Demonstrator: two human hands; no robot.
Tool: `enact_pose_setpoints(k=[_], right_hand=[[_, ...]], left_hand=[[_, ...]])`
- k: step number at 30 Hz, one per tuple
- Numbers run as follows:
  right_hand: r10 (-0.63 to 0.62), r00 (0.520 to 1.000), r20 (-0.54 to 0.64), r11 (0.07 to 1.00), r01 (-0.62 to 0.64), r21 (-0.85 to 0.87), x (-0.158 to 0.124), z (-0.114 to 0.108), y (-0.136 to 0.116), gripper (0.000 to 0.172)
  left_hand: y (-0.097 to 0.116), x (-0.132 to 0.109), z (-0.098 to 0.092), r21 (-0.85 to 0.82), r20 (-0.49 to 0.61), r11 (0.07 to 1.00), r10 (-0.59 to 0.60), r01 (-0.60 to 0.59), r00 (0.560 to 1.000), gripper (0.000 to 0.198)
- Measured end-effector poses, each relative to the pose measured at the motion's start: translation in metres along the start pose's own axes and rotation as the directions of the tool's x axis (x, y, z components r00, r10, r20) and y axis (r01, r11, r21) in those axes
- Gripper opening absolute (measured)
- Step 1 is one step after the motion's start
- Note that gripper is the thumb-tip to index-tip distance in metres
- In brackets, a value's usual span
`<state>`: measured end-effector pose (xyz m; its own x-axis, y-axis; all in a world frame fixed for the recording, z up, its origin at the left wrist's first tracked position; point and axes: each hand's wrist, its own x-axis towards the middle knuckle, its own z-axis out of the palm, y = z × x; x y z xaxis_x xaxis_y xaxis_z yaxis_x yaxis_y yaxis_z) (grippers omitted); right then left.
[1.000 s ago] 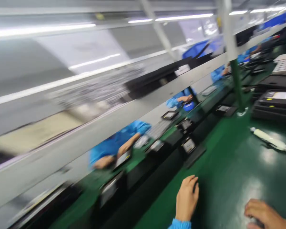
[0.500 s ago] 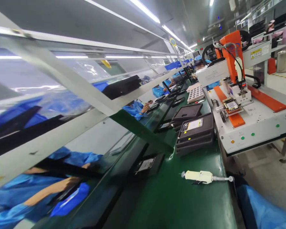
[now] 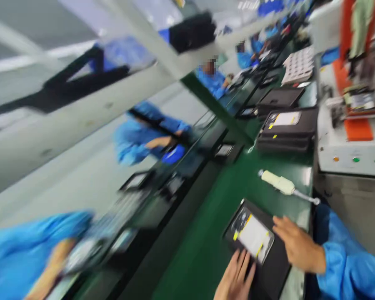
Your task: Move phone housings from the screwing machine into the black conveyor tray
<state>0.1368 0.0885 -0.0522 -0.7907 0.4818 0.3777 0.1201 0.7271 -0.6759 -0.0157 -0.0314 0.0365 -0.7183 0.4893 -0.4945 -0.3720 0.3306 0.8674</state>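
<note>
head view: both hands [image 3: 265,260] touching black tray [image 3: 270,266].

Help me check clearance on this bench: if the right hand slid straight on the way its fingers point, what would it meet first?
The right hand points left across the black tray, so it would likely first meet the device with the white label lying in it. The picture is blurred, so depth is uncertain.
</note>
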Motion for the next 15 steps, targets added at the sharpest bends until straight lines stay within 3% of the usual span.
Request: enact_pose_setpoints(k=[2,4,8,15], right_hand=[[-0.023,1.0,0.017,0.999,0.022,0.04,0.0,-0.014,0.001,0.057],[-0.045,0.999,0.014,0.997,0.044,0.067,0.002,-0.015,0.004,0.057],[-0.053,0.999,-0.008,0.996,0.054,0.078,-0.002,-0.007,0.006,0.057],[-0.028,0.998,-0.048,0.994,0.033,0.103,-0.004,-0.006,0.012,0.059]], left_hand=[[0.002,-0.016,-0.001,-0.213,-0.027,0.972,-0.104,0.096,0.994,0.028],[0.01,-0.016,0.007,-0.339,-0.04,0.928,-0.181,0.157,0.983,0.023],[0.026,0.0,0.03,-0.308,-0.089,0.931,-0.234,0.197,0.968,0.011],[0.038,0.018,0.048,-0.249,0.045,0.927,-0.278,0.281,0.959,0.012]])
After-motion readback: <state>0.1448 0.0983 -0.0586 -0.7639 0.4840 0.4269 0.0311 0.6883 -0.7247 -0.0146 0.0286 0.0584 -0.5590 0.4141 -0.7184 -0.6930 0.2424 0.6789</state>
